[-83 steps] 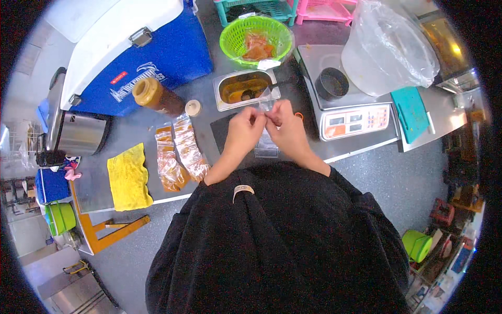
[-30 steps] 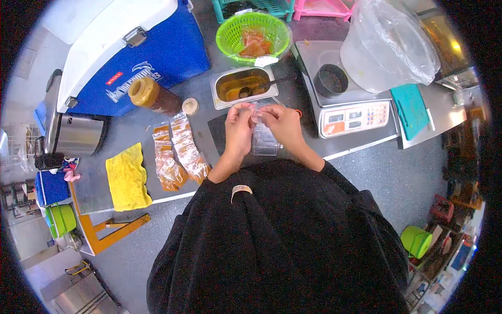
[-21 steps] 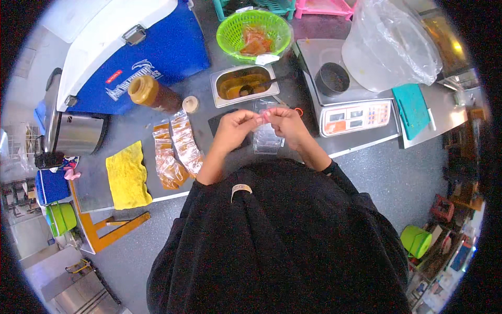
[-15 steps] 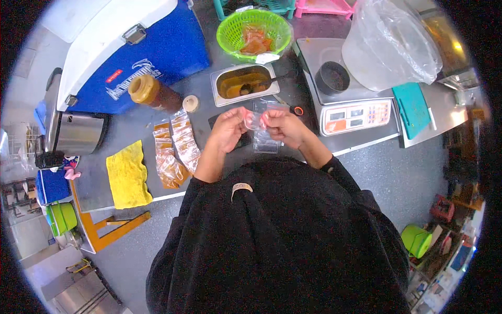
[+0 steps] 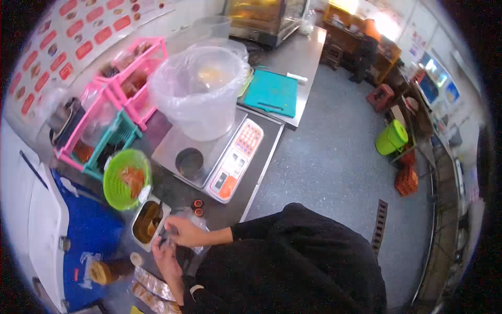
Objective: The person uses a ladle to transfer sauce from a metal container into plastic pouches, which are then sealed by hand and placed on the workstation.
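My left hand (image 5: 166, 257) and my right hand (image 5: 185, 232) are close together, fingers pinched on a small clear plastic bag (image 5: 168, 238), which is blurred. Just beyond them sits a metal pan (image 5: 166, 210) holding brown sauce and a dark-handled utensil. More clear bags (image 5: 198, 242) lie beside my right wrist. Left of my hands are a squat brown sauce bottle (image 5: 107, 272) and its pale cap (image 5: 136, 259). Filled sachets (image 5: 152, 285) with brown contents lie in rows near my left forearm.
A scale (image 5: 225, 178) carries a black cup (image 5: 189, 161) and a plastic-lined bucket (image 5: 201, 112). Around it are orange-handled scissors (image 5: 198, 204), a green basket (image 5: 111, 183) and a teal cutting board (image 5: 271, 95). A blue-and-white cooler (image 5: 78, 220) stands left. Another person (image 5: 365, 52) is far off.
My view has swung to the right, so the counter now appears at the left and the floor and far room show. Both hands still pinch the small bag.
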Motion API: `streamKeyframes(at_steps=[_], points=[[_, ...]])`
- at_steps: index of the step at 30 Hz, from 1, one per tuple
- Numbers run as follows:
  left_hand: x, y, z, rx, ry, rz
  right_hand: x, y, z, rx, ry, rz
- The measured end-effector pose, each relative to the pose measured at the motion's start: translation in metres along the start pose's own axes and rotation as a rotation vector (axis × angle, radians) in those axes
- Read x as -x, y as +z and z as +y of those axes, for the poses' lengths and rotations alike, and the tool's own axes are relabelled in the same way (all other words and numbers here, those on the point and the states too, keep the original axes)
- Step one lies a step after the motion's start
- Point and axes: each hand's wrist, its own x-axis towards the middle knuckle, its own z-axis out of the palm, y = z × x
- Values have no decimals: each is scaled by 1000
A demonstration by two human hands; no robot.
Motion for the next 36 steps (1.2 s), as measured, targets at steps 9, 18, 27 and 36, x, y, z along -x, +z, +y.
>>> streamKeyframes(at_steps=[9,18,27,36], points=[[0,3,-4,-1116,445,461,10,-2,-20,213,208,-410],[14,4,18,-1582,593,-183,-5,-15,25,647,11,-535],[46,-41,51,-1542,73,-152,-15,-23,12,-169,407,-535],[-62,-143,29,-619,66,642,-64,-4,57,-169,596,51]])
